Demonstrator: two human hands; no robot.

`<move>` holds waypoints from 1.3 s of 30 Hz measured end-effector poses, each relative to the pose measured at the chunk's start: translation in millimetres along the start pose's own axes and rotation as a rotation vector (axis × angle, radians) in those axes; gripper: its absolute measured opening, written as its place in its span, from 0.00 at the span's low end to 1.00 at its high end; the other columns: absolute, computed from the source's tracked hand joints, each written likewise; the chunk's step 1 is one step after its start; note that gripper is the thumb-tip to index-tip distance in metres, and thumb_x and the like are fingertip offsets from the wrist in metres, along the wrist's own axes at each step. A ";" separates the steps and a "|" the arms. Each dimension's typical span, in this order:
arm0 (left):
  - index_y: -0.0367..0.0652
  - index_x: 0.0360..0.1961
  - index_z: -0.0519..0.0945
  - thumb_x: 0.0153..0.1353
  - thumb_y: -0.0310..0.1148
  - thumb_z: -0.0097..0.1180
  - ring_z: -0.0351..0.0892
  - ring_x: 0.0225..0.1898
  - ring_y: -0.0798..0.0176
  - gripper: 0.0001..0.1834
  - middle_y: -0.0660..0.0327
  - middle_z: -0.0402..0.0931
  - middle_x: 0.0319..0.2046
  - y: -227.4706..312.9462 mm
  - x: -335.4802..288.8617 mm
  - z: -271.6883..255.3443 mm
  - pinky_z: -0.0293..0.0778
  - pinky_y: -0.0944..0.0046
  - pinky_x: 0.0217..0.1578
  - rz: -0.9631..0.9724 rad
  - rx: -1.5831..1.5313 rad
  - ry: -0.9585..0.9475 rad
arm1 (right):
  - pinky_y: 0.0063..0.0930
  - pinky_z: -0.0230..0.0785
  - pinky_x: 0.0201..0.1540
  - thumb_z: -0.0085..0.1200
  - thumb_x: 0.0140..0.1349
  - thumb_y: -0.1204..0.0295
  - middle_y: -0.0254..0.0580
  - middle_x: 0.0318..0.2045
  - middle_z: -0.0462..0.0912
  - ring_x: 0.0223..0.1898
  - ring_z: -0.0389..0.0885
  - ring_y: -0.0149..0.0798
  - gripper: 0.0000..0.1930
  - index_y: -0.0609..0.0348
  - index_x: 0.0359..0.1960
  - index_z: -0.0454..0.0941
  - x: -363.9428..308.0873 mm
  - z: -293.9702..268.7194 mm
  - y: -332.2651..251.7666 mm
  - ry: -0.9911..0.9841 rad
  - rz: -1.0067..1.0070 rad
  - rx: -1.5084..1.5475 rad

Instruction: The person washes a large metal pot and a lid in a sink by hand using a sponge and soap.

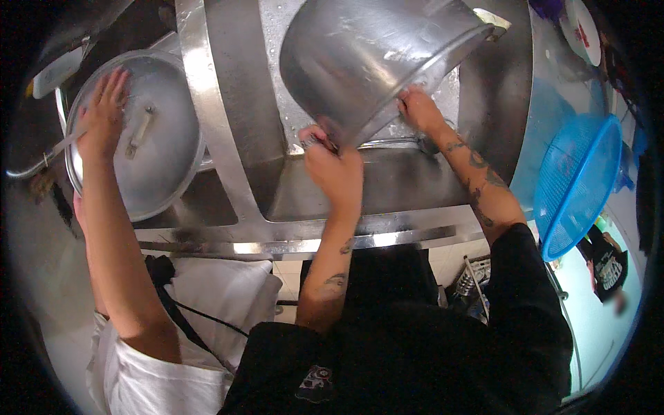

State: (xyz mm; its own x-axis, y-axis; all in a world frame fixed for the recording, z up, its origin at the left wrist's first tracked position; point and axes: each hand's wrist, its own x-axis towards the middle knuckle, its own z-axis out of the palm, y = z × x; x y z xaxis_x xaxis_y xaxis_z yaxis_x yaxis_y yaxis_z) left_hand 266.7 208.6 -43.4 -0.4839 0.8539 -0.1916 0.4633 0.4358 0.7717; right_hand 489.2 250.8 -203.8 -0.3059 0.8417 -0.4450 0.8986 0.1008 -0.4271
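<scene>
Stockpot [360, 55] tilted over sink basin [311, 197]; left hand [333, 162] fingers clenched on its end nearest the basin's front edge; right hand [420, 111] fingers bent at its mouth, grip indeterminable.

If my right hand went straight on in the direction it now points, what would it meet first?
Most likely the metal pot: your right hand points up and left toward its rim, perhaps already touching; depth is unclear here.

White lettering [610, 274] on bystander's black shirt [609, 257]
</scene>
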 end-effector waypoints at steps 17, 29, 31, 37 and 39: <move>0.41 0.71 0.48 0.47 0.17 0.47 0.75 0.48 0.36 0.46 0.34 0.71 0.50 32.2 33.1 -12.4 0.68 0.49 0.48 0.065 0.111 -0.073 | 0.51 0.65 0.50 0.52 0.56 0.64 0.49 0.41 0.82 0.47 0.79 0.51 0.12 0.49 0.40 0.82 9.9 -5.9 -91.4 -0.210 -0.220 0.352; 0.37 0.61 0.66 0.48 0.21 0.49 0.78 0.39 0.40 0.33 0.38 0.76 0.42 26.8 81.7 -15.5 0.71 0.50 0.45 0.391 0.152 0.112 | 0.51 0.50 0.63 0.47 0.59 0.65 0.41 0.49 0.77 0.62 0.63 0.43 0.16 0.56 0.46 0.79 38.5 -55.2 -23.4 0.017 -0.143 -0.681; 0.37 0.57 0.67 0.51 0.23 0.51 0.79 0.40 0.41 0.28 0.40 0.76 0.43 28.5 75.0 -17.2 0.71 0.50 0.46 0.319 0.201 0.178 | 0.52 0.51 0.62 0.46 0.60 0.64 0.40 0.50 0.76 0.59 0.67 0.42 0.16 0.54 0.46 0.79 30.3 -52.9 -34.2 -0.057 -0.114 -0.569; 0.40 0.58 0.61 0.54 0.25 0.61 0.79 0.44 0.55 0.31 0.49 0.76 0.45 3.0 61.5 -29.3 0.73 0.58 0.47 -0.360 -0.296 -0.187 | 0.46 0.54 0.62 0.47 0.61 0.63 0.39 0.50 0.77 0.56 0.71 0.41 0.14 0.47 0.45 0.81 40.3 -66.5 -47.0 -0.101 -0.071 -0.398; 0.40 0.60 0.58 0.54 0.26 0.63 0.78 0.43 0.59 0.35 0.52 0.77 0.45 -10.9 68.7 -34.8 0.74 0.62 0.43 -0.421 -0.537 -0.259 | 0.45 0.55 0.61 0.48 0.60 0.63 0.40 0.49 0.78 0.53 0.73 0.42 0.13 0.48 0.43 0.81 43.7 -68.2 -49.5 -0.048 -0.082 -0.400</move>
State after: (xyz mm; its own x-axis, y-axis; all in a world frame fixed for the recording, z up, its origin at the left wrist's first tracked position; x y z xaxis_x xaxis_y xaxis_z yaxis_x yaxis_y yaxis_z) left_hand 202.6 252.5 -43.9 -0.3185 0.7134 -0.6242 -0.1838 0.5996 0.7789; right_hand 452.7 318.8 -148.4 -0.3876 0.7974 -0.4625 0.9191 0.3728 -0.1276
